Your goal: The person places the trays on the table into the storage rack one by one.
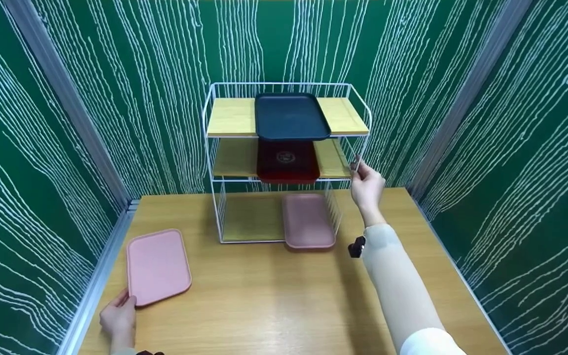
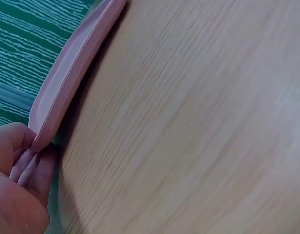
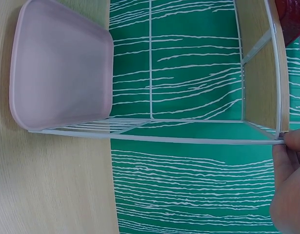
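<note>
On the desk (image 1: 264,305), the left hand (image 1: 119,320) pinches the near corner of a pink tray (image 1: 157,266); the right hand (image 1: 367,187) grips the wire rack (image 1: 213,148) at its right front post.

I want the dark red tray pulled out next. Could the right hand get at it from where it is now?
Probably yes. The right hand holds the rack at its front right post, level with the middle shelf. The red tray juts over that shelf's open front edge, with nothing between.
</note>
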A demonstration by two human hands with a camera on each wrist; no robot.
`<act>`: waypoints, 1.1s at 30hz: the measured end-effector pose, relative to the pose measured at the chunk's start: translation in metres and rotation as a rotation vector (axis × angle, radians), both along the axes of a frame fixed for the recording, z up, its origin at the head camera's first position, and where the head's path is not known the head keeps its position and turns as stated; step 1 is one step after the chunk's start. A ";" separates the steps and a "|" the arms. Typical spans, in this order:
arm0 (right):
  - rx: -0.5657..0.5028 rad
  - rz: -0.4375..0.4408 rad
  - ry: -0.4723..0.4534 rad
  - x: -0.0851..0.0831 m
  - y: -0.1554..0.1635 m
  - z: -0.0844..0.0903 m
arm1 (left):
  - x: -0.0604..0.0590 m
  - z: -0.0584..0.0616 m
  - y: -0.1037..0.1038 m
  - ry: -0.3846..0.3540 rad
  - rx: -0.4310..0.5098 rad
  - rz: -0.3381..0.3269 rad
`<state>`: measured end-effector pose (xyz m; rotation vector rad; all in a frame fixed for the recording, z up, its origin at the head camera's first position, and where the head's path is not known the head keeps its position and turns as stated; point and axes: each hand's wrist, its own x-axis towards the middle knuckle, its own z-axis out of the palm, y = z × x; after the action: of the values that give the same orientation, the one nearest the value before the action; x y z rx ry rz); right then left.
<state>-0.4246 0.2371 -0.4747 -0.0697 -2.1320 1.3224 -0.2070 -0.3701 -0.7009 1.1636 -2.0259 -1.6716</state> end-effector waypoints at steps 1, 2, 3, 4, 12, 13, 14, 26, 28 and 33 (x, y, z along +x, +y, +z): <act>-0.004 0.003 -0.004 0.000 0.000 0.000 | 0.000 0.001 0.000 0.009 0.000 -0.004; -0.012 0.009 -0.010 0.001 0.000 0.000 | 0.000 0.001 -0.001 0.015 0.002 -0.008; -0.021 0.015 -0.019 0.001 0.000 0.000 | 0.000 0.001 -0.001 0.023 0.004 -0.013; -0.027 0.017 -0.029 0.002 0.001 0.000 | 0.000 0.001 -0.001 0.030 0.013 -0.018; -0.017 0.011 -0.037 0.002 0.001 -0.001 | 0.002 -0.001 -0.001 0.081 0.138 -0.022; -0.015 0.008 -0.037 0.001 0.001 -0.001 | 0.003 -0.001 -0.001 0.100 0.160 -0.021; -0.016 0.007 -0.038 0.001 0.001 -0.001 | 0.003 -0.002 0.000 0.115 0.177 -0.021; -0.019 0.003 -0.001 0.001 -0.001 0.001 | 0.006 -0.006 0.002 0.188 0.248 -0.026; -0.027 0.006 -0.001 0.001 -0.001 0.001 | 0.006 -0.007 0.002 0.198 0.250 -0.021; -0.026 0.013 -0.004 0.000 -0.001 0.000 | 0.009 -0.007 0.003 0.208 0.287 -0.025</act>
<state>-0.4248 0.2362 -0.4746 -0.0690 -2.1218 1.3593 -0.1977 -0.3669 -0.7084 0.9997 -1.7235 -2.0530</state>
